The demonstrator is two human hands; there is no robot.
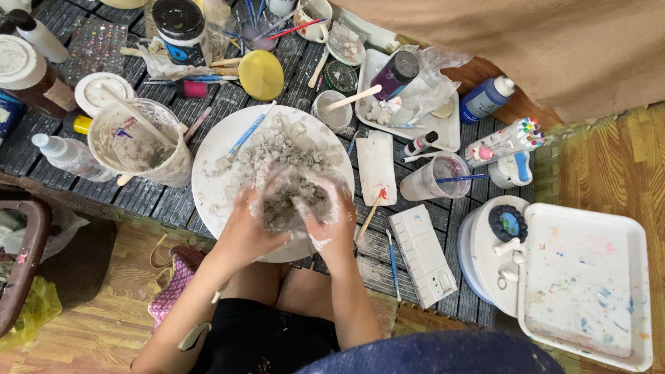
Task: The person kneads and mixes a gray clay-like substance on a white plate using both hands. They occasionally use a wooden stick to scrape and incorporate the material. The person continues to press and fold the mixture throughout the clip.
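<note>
Head view: grey clay lump (289, 201) cupped between both hands' grip.

Both forearms come up from the bottom of the frame and angle in toward each other, elbows apart, wrists close. The left hand (244, 228) is cupped with its fingers (258, 196) curled inward. The right hand (331, 227) mirrors it, fingers bent in toward the left one. Both hands are smeared with grey-white paste, thickest on the right thumb and knuckles. Bare knees show between the forearms.
</note>
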